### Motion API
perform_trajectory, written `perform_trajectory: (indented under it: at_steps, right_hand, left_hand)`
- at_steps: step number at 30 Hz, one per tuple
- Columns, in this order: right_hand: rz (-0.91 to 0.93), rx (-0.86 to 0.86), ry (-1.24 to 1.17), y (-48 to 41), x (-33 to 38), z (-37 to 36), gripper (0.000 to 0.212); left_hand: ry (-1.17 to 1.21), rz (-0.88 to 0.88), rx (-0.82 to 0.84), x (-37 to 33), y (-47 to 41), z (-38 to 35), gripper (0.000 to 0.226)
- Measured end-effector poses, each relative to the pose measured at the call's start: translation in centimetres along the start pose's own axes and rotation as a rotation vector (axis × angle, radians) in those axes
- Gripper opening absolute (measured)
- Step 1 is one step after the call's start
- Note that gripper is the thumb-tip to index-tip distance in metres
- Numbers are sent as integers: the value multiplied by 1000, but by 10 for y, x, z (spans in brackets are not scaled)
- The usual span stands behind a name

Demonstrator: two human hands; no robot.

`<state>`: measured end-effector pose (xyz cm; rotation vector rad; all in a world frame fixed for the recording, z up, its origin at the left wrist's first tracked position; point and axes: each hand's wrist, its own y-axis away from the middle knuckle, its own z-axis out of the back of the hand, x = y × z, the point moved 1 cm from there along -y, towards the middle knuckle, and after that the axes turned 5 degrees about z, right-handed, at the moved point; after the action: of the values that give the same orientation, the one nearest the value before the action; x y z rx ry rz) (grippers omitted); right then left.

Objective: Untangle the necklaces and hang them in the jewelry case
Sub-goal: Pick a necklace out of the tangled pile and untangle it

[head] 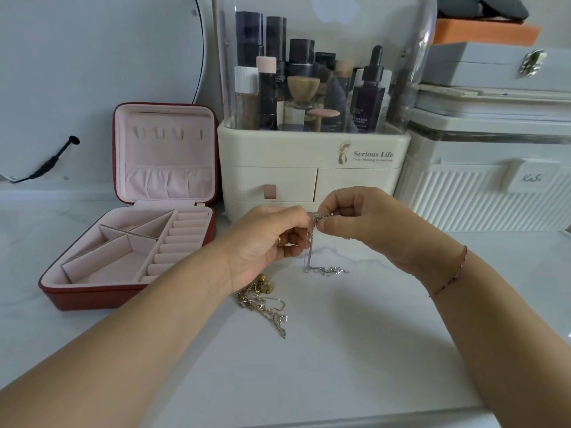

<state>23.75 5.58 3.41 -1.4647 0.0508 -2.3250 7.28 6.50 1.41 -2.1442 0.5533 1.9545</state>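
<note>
- Your left hand and right hand meet at frame centre, just above the white marbled surface, with the fingertips nearly touching.
- Both grips are clamped. In each hand the thumb and fingertips pinch the top of one silver necklace, and the right grip sits slightly higher than the left.
- The chain hangs straight down from the pinch. Its lower end lies bunched on the surface at 6 o'clock of your hands.
- The clasp and any knot at the pinch are too small to tell.
- A tangled pile of gold and silver chains lies on the surface at 7 o'clock of your left hand, partly hidden by your left wrist and apart from the held chain.
- The jewelry case, red outside and pink inside, sits open at 9 o'clock of your hands. Its lid stands upright with a row of hooks near the top.
- There is a gold ring on a left finger and a red string bracelet on your right wrist.
- A cream cosmetics organizer with a clear dome and bottles inside stands at 12 o'clock, right behind your hands.
- A white ribbed box stands at 2 o'clock, with more boxes stacked on it.
- A round mirror is at 10 o'clock, with a black cable at its lower edge.
</note>
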Motion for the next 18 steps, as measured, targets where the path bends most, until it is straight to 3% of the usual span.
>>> perform_trajectory:
  at_steps: [6, 10, 14, 18]
  right_hand:
    - [-13, 9, -212, 0, 4, 5, 9]
    - [-19, 36, -172, 0, 2, 3, 2]
    - [-37, 77, -151, -1, -1, 2, 18]
    - [-38, 83, -143, -1, 0, 3, 9]
  left_hand:
    - [58, 1, 29, -2, -1, 2, 10]
    - [44, 1, 13, -2, 0, 0, 11]
    - [21, -30, -24, -2, 1, 0, 20]
    - [-20, -47, -37, -3, 1, 0, 20]
